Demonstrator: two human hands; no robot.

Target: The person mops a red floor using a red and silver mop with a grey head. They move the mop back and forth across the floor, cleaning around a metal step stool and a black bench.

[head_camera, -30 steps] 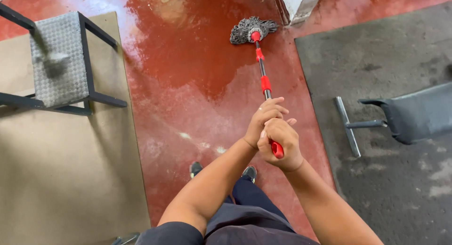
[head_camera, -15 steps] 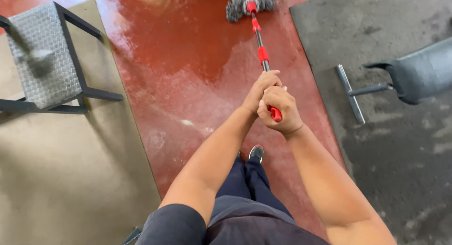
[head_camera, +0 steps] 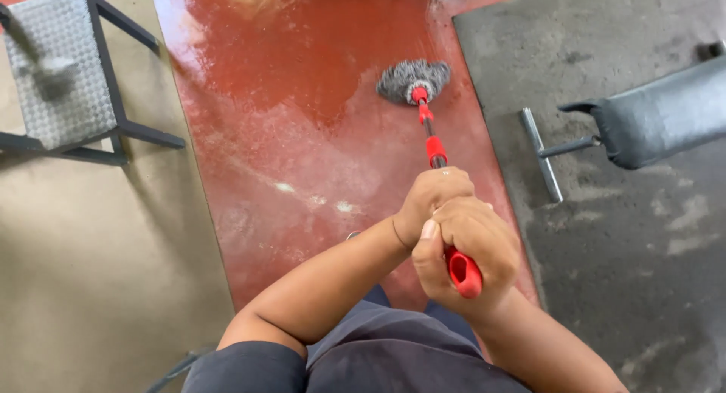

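Red floor [head_camera: 302, 136]; mop [head_camera: 428, 128] head-forward, lengthwise.

bare forearms, a short dark navy sleeve on the left arm, a dark shirt front and dark blue trousers; left hand [head_camera: 431, 200] and right hand [head_camera: 467, 246] ungloved.

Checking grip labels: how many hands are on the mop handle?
2. The left hand grips the mop handle lower down, nearer the grey mop head. The right hand wraps the red top end, close to the body. No other hands visible.
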